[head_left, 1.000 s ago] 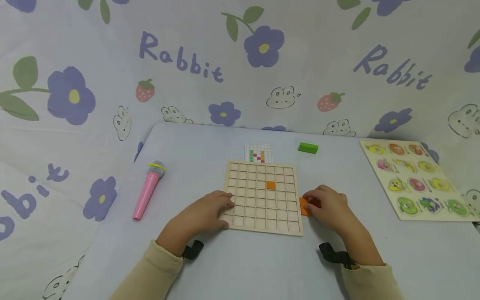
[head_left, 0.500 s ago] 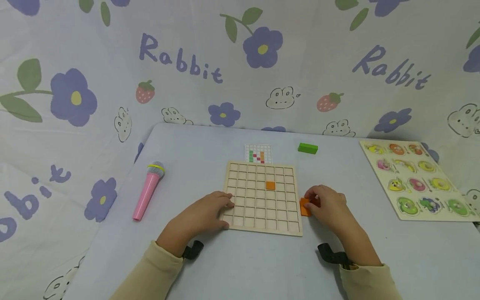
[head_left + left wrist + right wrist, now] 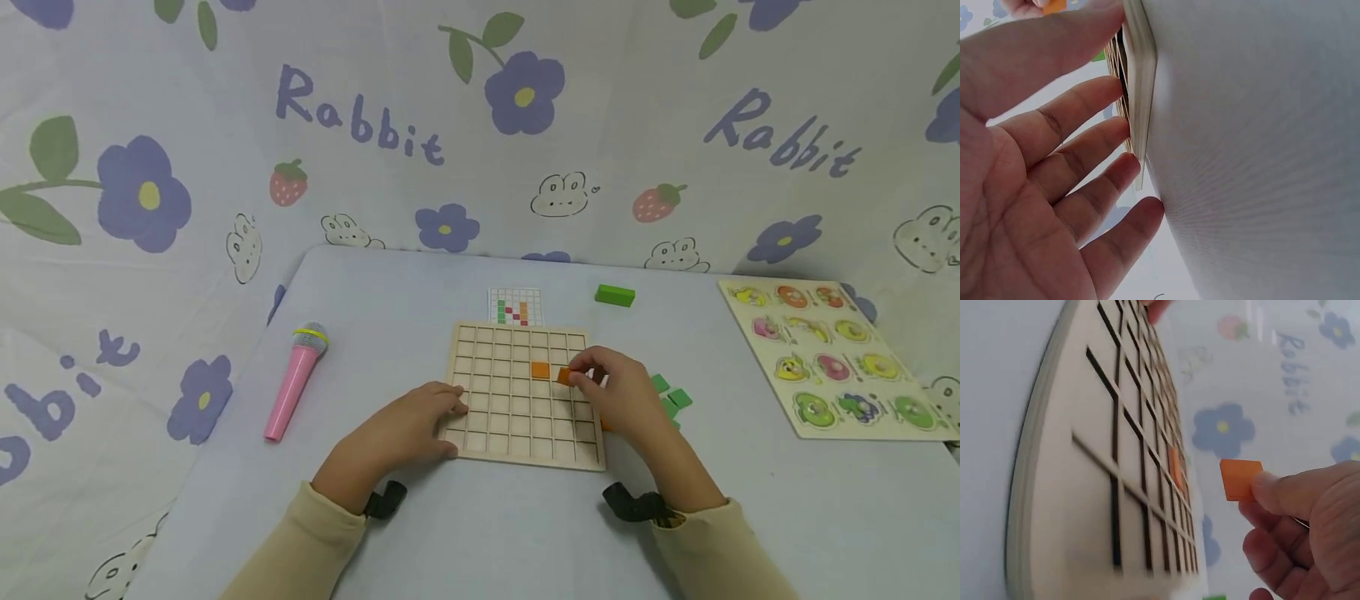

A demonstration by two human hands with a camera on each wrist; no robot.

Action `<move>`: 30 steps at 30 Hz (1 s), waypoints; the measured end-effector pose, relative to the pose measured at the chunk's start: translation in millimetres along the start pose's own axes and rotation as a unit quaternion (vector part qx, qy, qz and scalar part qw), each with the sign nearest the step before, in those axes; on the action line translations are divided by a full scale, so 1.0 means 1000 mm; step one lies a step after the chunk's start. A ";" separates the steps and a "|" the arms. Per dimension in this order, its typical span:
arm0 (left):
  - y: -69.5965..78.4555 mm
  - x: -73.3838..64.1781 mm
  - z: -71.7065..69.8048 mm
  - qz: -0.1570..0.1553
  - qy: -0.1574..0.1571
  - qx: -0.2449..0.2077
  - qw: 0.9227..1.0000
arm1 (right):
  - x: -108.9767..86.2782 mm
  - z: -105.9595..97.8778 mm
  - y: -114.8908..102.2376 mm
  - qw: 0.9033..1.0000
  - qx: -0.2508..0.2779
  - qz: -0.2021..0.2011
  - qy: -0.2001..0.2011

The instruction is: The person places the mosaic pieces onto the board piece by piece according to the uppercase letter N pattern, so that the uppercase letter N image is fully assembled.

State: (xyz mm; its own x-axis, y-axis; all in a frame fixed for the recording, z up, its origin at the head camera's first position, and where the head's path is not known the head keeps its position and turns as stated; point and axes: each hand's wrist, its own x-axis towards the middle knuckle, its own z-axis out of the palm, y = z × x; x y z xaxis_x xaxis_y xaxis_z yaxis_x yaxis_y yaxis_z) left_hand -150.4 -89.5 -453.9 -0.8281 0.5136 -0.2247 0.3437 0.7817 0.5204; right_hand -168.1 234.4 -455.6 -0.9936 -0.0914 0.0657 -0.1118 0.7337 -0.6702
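A square wooden grid board [image 3: 498, 421] lies on the table in the head view. One orange tile [image 3: 540, 370] sits in a cell on its upper right part. My right hand [image 3: 628, 396] pinches another orange square tile [image 3: 1238, 480] between thumb and fingertips, held over the board's right side. Along the left edge rests my left hand [image 3: 408, 427], its fingers spread and fairly straight; the left wrist view shows the fingertips [image 3: 1124, 128] against the board's side. More orange [image 3: 607, 425] peeks out below the right hand, mostly hidden.
Several green tiles [image 3: 678, 398] lie right of the right hand. A pattern card [image 3: 516, 296] touches the board's far edge in view, with a green block [image 3: 615, 296] farther right. A pink toy microphone [image 3: 292, 379] is at left, a fruit puzzle board [image 3: 832, 354] at right.
My right hand has lifted an orange tile from beside the board and carried it left and away from me, over the grid. Green tiles now show behind it. The left hand stays put.
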 end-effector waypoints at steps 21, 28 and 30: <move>0.000 0.000 -0.001 -0.002 0.003 0.003 1.000 | 0.021 0.035 -0.002 0.997 -0.022 -0.002 -0.068; 0.001 -0.002 -0.002 -0.001 0.002 0.003 1.000 | 0.020 0.035 -0.003 0.997 -0.023 -0.012 -0.070; 0.001 -0.002 -0.002 0.000 0.000 0.004 1.000 | 0.020 0.036 -0.002 0.997 -0.028 -0.012 -0.069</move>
State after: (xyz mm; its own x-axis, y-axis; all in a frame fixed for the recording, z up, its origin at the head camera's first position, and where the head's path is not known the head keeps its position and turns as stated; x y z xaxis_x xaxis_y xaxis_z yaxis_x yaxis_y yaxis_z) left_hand -149.6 -90.2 -451.0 -0.8281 0.5137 -0.2243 0.3472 0.7843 0.5141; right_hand -187.1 206.6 -479.3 -0.9799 -0.1980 -0.0234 -0.1398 0.7660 -0.6274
